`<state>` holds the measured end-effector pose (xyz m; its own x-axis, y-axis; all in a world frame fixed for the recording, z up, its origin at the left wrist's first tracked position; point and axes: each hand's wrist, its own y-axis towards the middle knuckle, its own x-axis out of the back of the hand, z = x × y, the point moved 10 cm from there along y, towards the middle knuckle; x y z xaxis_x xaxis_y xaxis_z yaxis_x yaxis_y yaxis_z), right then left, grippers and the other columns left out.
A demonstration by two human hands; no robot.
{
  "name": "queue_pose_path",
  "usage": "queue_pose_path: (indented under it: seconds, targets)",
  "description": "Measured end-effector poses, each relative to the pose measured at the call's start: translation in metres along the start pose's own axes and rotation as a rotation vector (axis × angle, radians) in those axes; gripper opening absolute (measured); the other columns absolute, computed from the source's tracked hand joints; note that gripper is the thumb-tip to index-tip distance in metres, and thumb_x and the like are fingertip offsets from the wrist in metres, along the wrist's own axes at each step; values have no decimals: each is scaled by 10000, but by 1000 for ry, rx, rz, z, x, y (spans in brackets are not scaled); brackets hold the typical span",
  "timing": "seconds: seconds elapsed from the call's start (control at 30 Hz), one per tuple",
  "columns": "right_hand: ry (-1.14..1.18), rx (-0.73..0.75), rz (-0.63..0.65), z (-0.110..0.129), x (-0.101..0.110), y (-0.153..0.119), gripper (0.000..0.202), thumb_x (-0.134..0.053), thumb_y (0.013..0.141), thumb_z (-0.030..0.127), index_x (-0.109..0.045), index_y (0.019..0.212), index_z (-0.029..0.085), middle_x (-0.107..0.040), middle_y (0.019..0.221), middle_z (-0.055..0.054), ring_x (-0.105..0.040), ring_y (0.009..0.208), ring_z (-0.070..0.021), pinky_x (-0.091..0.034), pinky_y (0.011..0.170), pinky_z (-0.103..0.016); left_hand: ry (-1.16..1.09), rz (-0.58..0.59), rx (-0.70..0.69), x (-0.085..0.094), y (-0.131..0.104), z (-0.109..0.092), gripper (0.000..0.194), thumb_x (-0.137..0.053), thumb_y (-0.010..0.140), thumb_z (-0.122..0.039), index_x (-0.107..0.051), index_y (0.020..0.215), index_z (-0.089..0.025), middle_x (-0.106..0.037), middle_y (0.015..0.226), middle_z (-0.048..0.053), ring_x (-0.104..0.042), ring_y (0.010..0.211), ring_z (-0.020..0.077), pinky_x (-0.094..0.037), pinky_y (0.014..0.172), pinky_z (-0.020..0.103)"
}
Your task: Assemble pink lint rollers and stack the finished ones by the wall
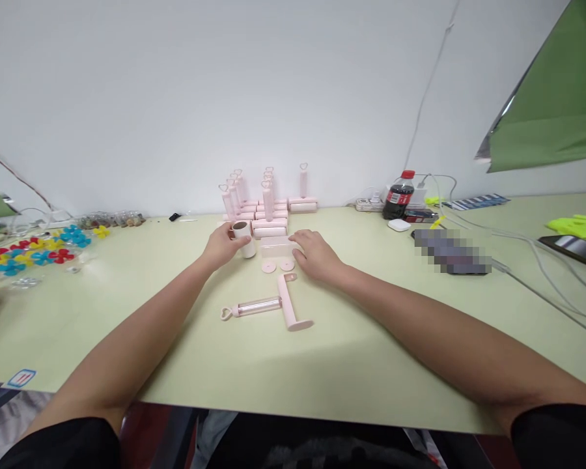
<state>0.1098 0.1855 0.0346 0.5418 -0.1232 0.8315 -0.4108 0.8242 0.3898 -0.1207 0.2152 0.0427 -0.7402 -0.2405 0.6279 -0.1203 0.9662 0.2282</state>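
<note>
My left hand [221, 247] is closed around a white sticky-paper roll [245, 242] with a brown cardboard core, held upright just above or on the table. The fingers of my right hand [315, 254] are bent at the right end of a clear pinkish plastic cover [276, 247], thumb in front. Two small pink discs [269, 267] lie side by side before that cover. Nearer to me, a pink lint roller handle [258, 306] with a heart-shaped loop lies flat, joined to a bare pink frame [286, 303].
Behind my hands, several pink lint rollers [267, 202] stand in rows, handles up. Coloured plastic flowers [41, 251] are spread at the left. A cola bottle [399, 195], a white case [399, 225], a blurred-out phone [449, 251] and cables [532, 244] occupy the right side.
</note>
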Motion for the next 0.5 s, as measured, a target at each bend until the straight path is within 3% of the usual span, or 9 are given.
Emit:
queue_pose_path:
  seconds: [0.07,0.17,0.33,0.5]
  targets:
    - [5,-45,13,-13,-5,0,419,-430,932,161,-568,1323,96,-520,1415,-165,-479,1276,-284,-366,1065,-410,-26,13,29,-9,5,9,470,-703,725,-444,-620,1116,-196,-689,962,57,-638,791,176,-504,649,269]
    - [17,-70,61,-22,-14,-3,425,-428,942,189,-572,1337,131,-585,1374,-123,-554,1228,-244,-416,1032,-365,-54,19,28,-21,8,7,443,-711,726,-437,-612,1083,-194,-683,988,61,-637,798,172,-515,658,272]
    - [7,-65,115,-21,-25,-8,405,-480,930,249,-622,1298,155,-632,1328,-102,-584,1210,-255,-433,1020,-362,-28,46,7,-31,10,-1,427,-705,730,-438,-599,1069,-203,-677,1036,62,-646,829,184,-528,656,282]
    - [-21,-52,135,-19,-27,-9,400,-481,935,263,-638,1285,150,-667,1268,-116,-598,1177,-273,-440,1002,-378,15,34,21,-35,10,6,409,-707,727,-424,-587,1042,-193,-675,1094,84,-656,883,209,-526,655,288]
